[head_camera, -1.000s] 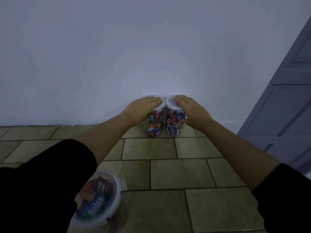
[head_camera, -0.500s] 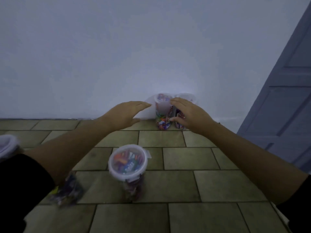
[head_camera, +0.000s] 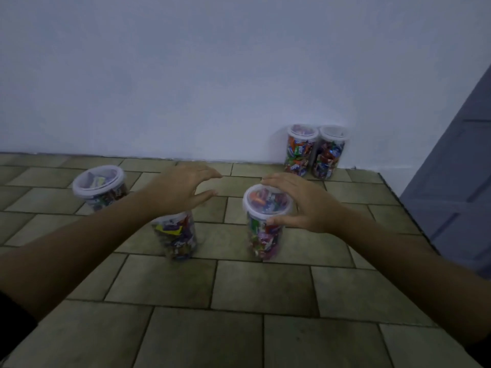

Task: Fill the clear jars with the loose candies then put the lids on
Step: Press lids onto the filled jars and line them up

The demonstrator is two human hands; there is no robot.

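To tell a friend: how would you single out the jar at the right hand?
From the grey door, look left across the tiled floor. The lidded jar stands clear of the wall and alone has the right hand cupped beside it.

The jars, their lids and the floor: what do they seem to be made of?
Jars: likely clear plastic with a glossy finish; the candy wrappers show through the walls. Lids: translucent whitish plastic, it seems, since the contents are dimly visible beneath. Floor: probably ceramic or stone tiles, matt olive-brown, with dark grout lines between the rectangles.
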